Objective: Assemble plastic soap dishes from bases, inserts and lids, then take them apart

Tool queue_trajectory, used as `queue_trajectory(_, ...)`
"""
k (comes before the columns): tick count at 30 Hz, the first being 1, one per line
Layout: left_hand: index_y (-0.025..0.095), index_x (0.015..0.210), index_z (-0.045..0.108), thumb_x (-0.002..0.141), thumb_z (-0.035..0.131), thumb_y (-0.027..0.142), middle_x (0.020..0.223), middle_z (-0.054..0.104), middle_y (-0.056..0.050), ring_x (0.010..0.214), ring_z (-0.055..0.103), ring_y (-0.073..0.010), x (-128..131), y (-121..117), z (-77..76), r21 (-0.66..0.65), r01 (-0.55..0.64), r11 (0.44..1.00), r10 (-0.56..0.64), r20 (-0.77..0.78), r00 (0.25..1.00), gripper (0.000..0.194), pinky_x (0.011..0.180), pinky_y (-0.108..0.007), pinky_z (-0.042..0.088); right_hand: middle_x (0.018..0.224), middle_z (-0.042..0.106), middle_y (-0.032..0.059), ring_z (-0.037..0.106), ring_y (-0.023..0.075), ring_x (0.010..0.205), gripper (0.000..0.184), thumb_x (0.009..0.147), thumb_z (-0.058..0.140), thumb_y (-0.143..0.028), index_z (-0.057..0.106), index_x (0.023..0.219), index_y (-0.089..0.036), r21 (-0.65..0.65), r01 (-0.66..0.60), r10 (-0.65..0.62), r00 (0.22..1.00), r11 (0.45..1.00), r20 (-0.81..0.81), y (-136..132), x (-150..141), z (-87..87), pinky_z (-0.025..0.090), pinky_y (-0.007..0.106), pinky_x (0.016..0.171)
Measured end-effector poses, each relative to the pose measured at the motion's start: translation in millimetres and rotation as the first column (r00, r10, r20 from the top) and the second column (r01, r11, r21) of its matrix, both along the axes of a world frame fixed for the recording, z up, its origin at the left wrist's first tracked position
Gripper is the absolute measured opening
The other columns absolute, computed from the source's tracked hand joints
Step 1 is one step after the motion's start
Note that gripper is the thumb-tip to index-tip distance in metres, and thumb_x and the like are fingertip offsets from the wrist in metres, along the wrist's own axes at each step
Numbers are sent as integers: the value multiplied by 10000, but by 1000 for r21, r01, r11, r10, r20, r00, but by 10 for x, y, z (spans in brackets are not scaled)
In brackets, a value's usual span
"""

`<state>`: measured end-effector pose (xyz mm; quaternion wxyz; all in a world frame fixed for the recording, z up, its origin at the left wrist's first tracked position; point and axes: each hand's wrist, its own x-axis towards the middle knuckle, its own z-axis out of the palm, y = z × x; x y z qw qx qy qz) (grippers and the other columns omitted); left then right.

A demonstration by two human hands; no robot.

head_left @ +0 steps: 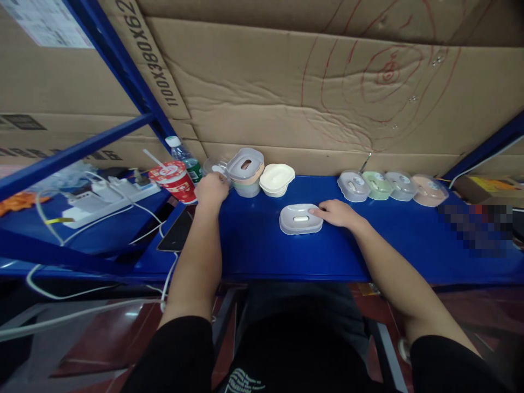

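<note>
The grey dish point(301, 226) sits mid-frame on the bench point(254, 251), the right hand point(336, 212) laying its thumb over the rim, probably for steadiness; I cannot tell whether its fingers pinch. Centre-left, the left hand point(212, 188) meets clear lids point(213, 166), its fingers' grip hidden.

Brown cardboard sheets point(254, 82), printed with black figures at left and marked with uneven red rings at right, stand as a wall behind a glossy blue table point(254, 251). Blue metal posts point(117, 60) slant up at either side, while light glints off the reddish floor point(102, 352) below.
</note>
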<state>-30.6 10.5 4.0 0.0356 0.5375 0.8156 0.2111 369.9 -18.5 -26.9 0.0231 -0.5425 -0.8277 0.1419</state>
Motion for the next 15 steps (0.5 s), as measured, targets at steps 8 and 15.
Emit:
queue_trajectory(8,260,1068,741,882,641,283,1091,794,-111,1127,707,-338,3,-10,25,71,-23,997,18,59,998,213,916,-441,548,794,729,82,645,216,742,685,993,373,-788,643,739,-213,3,4,-4,1000,1000,-18,10,5,-18,311,322,606)
queue_trajectory(15,241,1151,692,918,608,281,1193,764,-135,1167,685,-365,22,-15,22,156,-49,987,41,59,997,251,956,-471,536,786,721,75,639,214,741,664,998,379,-778,607,721,-220,3,0,0,1000,1000,-16,13,2,-15,304,321,611)
